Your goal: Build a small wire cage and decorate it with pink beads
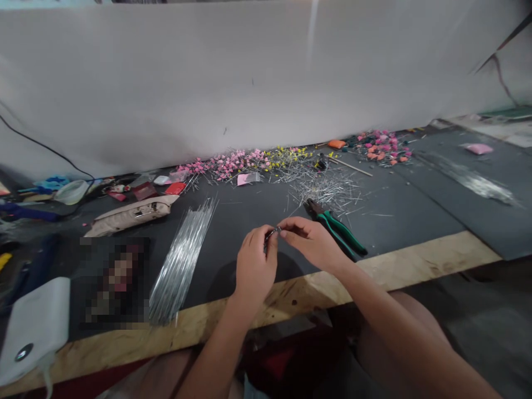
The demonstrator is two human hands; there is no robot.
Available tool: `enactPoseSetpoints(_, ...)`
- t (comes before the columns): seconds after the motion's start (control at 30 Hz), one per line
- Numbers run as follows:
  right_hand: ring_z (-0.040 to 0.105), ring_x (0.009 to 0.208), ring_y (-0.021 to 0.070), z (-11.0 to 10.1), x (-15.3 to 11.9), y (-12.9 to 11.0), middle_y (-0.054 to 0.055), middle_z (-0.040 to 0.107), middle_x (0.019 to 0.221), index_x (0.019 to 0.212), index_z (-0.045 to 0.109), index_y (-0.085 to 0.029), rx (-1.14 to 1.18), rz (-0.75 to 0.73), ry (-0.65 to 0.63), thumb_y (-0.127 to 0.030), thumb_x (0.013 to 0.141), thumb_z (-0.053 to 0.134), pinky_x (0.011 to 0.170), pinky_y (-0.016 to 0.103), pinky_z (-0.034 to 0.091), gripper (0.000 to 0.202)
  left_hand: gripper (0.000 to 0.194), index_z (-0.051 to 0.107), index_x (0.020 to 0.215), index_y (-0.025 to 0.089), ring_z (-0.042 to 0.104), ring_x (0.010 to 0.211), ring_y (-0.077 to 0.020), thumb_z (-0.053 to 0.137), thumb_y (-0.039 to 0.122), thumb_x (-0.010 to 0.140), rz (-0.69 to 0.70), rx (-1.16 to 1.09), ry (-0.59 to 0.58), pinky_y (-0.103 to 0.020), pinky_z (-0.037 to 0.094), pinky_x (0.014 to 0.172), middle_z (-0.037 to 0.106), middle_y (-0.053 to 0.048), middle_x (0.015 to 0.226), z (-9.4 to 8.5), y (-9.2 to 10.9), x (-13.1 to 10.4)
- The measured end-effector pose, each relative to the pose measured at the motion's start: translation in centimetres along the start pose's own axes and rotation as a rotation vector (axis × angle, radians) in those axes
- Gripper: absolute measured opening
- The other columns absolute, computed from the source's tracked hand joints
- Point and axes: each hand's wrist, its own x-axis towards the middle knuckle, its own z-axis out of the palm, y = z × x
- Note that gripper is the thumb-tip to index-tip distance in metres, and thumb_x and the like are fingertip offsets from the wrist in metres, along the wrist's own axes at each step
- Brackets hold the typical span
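Note:
Close together above the dark table top, my left hand and my right hand both have their fingertips closed on a small dark, shiny piece. It looks like metal, but most of it is hidden by the fingers and its kind does not show. Just beyond my right hand lies a pair of green-handled pliers, its jaws beside a loose heap of short silvery wires. Left of my left hand, a bundle of long straight wires lies slantwise near the table's front edge.
Along the wall lie pink-tipped wires, yellow-tipped wires and pink-and-orange-tipped wires. A beige pouch and a white device with a cable are at left. More wires lie at right. A wooden strip edges the table.

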Motion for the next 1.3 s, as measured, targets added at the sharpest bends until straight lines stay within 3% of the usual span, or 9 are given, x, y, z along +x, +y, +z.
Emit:
enactPoseSetpoints(0.13,0.059,0.081,0.0147,-0.6,0.2,0.3,0.003,0.065,0.089,0.092,0.063,-0.020,-0.107,-0.073,-0.009,-0.025,0.080,0.055,0.073,0.027,0.045,0.016,0.020,0.059,0.090,0.020,0.056,0.075,-0.0156,0.045,0.034,0.086,-0.208,-0.294,-0.107,-0.028,0.042,0.068,0.062,-0.002,0.082,-0.5,0.1,0.3)
enactPoseSetpoints(0.3,0.059,0.086,0.0146,-1.3,0.4,0.3,0.002,0.064,0.090,0.092,0.063,-0.022,-0.031,-0.120,-0.155,-0.025,0.082,0.054,0.077,0.028,0.045,0.015,0.020,0.058,0.074,0.016,0.049,0.057,-0.0095,0.052,0.033,0.081,-0.480,-0.865,-0.436,-0.025,0.041,0.058,0.053,0.001,0.068,-1.8,-0.1,1.0)
enactPoseSetpoints(0.4,0.059,0.081,0.0138,-1.4,0.3,0.0,0.000,0.064,0.083,0.088,0.062,-0.021,0.061,-0.080,-0.233,-0.027,0.083,0.052,0.076,0.028,0.045,0.012,0.021,0.056,0.070,0.015,0.048,0.054,-0.0089,0.052,0.033,0.080,-0.543,-1.027,-0.568,-0.025,0.042,0.057,0.052,0.001,0.065,-2.0,-0.2,1.1)
enactPoseSetpoints(0.47,0.058,0.078,0.0138,-1.3,0.3,0.0,0.000,0.064,0.080,0.086,0.061,-0.020,0.055,-0.055,-0.219,-0.028,0.083,0.051,0.075,0.028,0.044,0.013,0.020,0.057,0.073,0.016,0.049,0.057,-0.0094,0.053,0.034,0.080,-0.507,-0.921,-0.499,-0.025,0.042,0.059,0.053,0.000,0.068,-1.8,-0.3,1.0)
enactPoseSetpoints(0.53,0.057,0.078,0.0142,-1.1,0.3,0.1,0.001,0.064,0.080,0.085,0.061,-0.019,0.015,-0.041,-0.139,-0.029,0.082,0.052,0.073,0.028,0.044,0.014,0.019,0.060,0.083,0.017,0.052,0.065,-0.0116,0.054,0.035,0.079,-0.415,-0.706,-0.341,-0.027,0.042,0.065,0.058,-0.001,0.076,-1.3,-0.5,0.8)
enactPoseSetpoints(0.7,0.056,0.077,0.0145,-0.2,0.3,0.4,0.001,0.063,0.081,0.084,0.061,-0.019,-0.040,-0.016,0.024,-0.028,0.079,0.054,0.073,0.028,0.043,0.013,0.044,0.050,0.113,0.022,0.049,0.105,-0.0204,0.064,0.020,0.071,-0.052,-0.240,-0.060,-0.036,0.038,0.091,0.053,-0.007,0.113,-0.2,-0.6,0.2)
enactPoseSetpoints(0.8,0.056,0.077,0.0142,0.2,0.1,0.4,0.001,0.063,0.081,0.083,0.061,-0.019,-0.006,0.007,0.033,-0.027,0.078,0.054,0.072,0.027,0.043,0.012,0.039,0.053,0.107,0.021,0.047,0.108,-0.0207,0.058,0.008,0.071,0.072,-0.051,0.002,-0.038,0.037,0.094,0.051,-0.007,0.111,-0.1,-0.5,0.1)
enactPoseSetpoints(1.03,0.049,0.061,0.0108,0.7,-0.2,-0.3,-0.003,0.054,0.064,0.081,0.060,-0.018,0.161,0.114,0.037,-0.030,0.077,0.055,0.060,0.025,0.040,0.013,0.035,0.053,0.107,0.020,0.051,0.103,-0.0195,0.050,0.005,0.076,0.217,0.091,0.148,-0.036,0.043,0.090,0.053,-0.007,0.108,-0.3,-0.5,0.1)
enactPoseSetpoints(1.3,0.048,0.061,0.0104,0.6,-0.3,-0.9,-0.003,0.054,0.064,0.081,0.063,-0.018,0.206,0.138,0.054,-0.031,0.076,0.058,0.058,0.025,0.040,0.015,0.021,0.057,0.102,0.019,0.056,0.098,-0.0199,0.048,0.015,0.084,0.259,0.133,0.106,-0.037,0.046,0.086,0.061,-0.007,0.101,-0.1,-0.9,-0.1)
